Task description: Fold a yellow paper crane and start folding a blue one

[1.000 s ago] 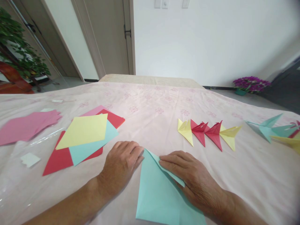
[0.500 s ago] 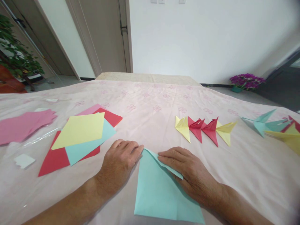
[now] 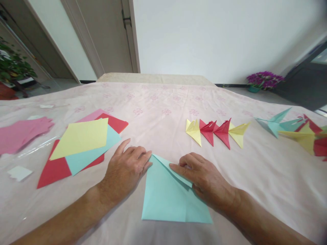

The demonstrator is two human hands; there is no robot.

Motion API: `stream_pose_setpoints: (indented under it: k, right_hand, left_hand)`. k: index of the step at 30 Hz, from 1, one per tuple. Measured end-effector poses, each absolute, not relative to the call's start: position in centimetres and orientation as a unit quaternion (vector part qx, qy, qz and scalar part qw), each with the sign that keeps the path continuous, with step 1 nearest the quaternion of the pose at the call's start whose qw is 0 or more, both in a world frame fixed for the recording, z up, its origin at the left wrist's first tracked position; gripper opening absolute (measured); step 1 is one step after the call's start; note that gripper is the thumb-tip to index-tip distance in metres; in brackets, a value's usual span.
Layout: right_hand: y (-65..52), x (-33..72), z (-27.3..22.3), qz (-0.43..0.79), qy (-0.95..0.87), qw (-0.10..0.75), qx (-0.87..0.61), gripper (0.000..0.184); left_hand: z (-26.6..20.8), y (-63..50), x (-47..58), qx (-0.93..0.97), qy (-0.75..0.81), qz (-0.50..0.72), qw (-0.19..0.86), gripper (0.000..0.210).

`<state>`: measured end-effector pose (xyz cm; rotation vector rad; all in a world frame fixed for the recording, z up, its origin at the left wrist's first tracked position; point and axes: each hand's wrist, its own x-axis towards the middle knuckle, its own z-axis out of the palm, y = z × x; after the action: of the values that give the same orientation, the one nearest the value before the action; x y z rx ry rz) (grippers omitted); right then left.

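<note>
A light blue sheet of origami paper (image 3: 166,200) lies in front of me, with a narrow flap along its upper right edge folded over toward the middle. At the sheet's top corner, the thumb and index finger of my left hand (image 3: 129,166) are closed on the paper; its little finger side is lifted off. My right hand (image 3: 201,173) is curled, its index finger on top of the flap and its thumb hidden by the paper and hand. Beyond it stands a row of folded yellow and red paper shapes (image 3: 221,134).
Loose yellow, red, blue and pink paper sheets (image 3: 84,137) overlap at left. Farther left are a pink paper stack (image 3: 24,134) and a white scrap (image 3: 20,173). More folded paper shapes (image 3: 297,136) sit at far right. A flowered cloth (image 3: 158,110) covers the table.
My right hand's flattened fingers have curled in, with the index finger now on the flap. My left hand stays at the top corner. The whole view has shifted slightly.
</note>
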<state>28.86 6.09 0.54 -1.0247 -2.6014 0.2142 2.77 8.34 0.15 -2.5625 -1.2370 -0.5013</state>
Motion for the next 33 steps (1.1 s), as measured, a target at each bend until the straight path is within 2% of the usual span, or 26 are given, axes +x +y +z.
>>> stream_pose_setpoints:
  k: [10, 18, 33]
  right_hand:
    - [5.95, 28.79, 0.62, 0.003, -0.923, 0.143, -0.358, 0.026]
    - [5.82, 28.95, 0.89, -0.018, -0.928, 0.146, -0.341, 0.026]
    - [5.85, 29.44, 0.90, 0.031, -0.934, 0.141, -0.326, 0.029]
  left_hand:
    - [0.08, 8.21, 2.67, -0.884, -0.426, -0.142, 0.129, 0.021]
    - [0.23, 8.19, 2.86, -0.883, -0.427, -0.151, 0.126, 0.021]
    - [0.60, 8.08, 2.85, -0.883, -0.425, -0.153, 0.126, 0.018]
